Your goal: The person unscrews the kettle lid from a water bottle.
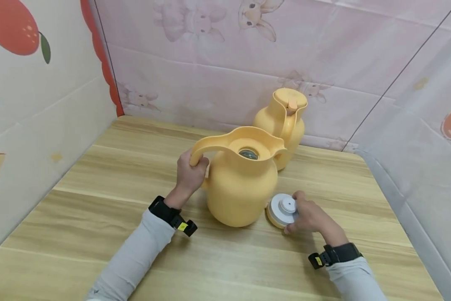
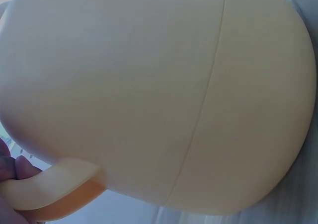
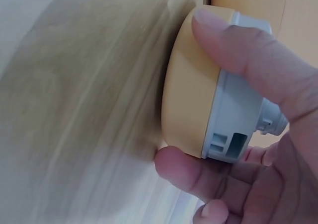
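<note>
Sleeve (image 1: 357, 279), wristband (image 1: 347, 252), yellow label (image 1: 319, 261), right hand (image 1: 311, 215) round upturned lid (image 1: 279, 211)

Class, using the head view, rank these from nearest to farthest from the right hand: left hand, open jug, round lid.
1. Round lid: gripped by the right hand.
2. Open jug: left of the lid.
3. Left hand: farther left, on the jug's handle.

My right grip (image 3: 271, 182) pinches a yellow-and-grey lid (image 3: 208, 105).
Thumb tip on the yellow rim, a fingertip at its opposite edge. Yellow face toward the wood-grained desk (image 3: 74, 85); grey side cut with small rectangular slots, knob (image 3: 271, 120) partly behind my thumb's base. Yellow-orange body (image 3: 295, 23) beyond, upper right, a fine seam across it.
</note>
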Demonstrator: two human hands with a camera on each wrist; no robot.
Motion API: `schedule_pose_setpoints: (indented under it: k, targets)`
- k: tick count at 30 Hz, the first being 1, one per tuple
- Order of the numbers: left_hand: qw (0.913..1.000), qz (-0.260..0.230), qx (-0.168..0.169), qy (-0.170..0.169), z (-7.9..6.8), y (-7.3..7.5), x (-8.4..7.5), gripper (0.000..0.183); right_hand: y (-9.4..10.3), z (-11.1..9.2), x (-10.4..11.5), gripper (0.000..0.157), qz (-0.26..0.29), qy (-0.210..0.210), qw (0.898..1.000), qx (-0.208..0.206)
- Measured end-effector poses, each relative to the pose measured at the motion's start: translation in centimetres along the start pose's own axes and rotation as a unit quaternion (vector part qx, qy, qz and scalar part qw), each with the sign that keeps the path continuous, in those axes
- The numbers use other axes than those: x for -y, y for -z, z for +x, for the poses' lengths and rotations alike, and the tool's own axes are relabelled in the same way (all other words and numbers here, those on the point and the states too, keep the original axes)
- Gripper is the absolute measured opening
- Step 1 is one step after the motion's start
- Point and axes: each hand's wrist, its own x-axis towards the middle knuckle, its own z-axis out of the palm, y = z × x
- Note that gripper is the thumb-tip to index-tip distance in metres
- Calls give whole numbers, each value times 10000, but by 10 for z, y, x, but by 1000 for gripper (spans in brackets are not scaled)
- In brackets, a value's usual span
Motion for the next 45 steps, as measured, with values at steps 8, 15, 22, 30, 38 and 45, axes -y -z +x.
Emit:
schedule_pose_setpoints:
  k: [8, 15, 22, 30, 38, 45]
  targets:
    - [9993, 108, -196, 292, 7, 14, 22, 29, -3, 15, 15, 95, 116, 186, 9997, -119]
    - [9992, 47, -340, 215, 7, 21, 45, 27, -10, 18, 25, 99, 373, 336, 9985, -206]
    - [9985, 109, -515, 154, 8, 25, 50, 24, -8, 15, 25, 91, 546, 446, 9975, -48]
    - [9968, 312, -696, 228, 13, 45, 56, 26, -12, 33, 37, 80, 621, 507, 9966, -194]
    - [9921, 689, -1041, 86, 13, 66, 28, 24, -20, 53, 57, 80, 592, 373, 9972, -280]
    - [9862, 923, -1373, 0, 22, 65, 52, 22, -21, 60, 68, 79, 697, 206, 9962, -478]
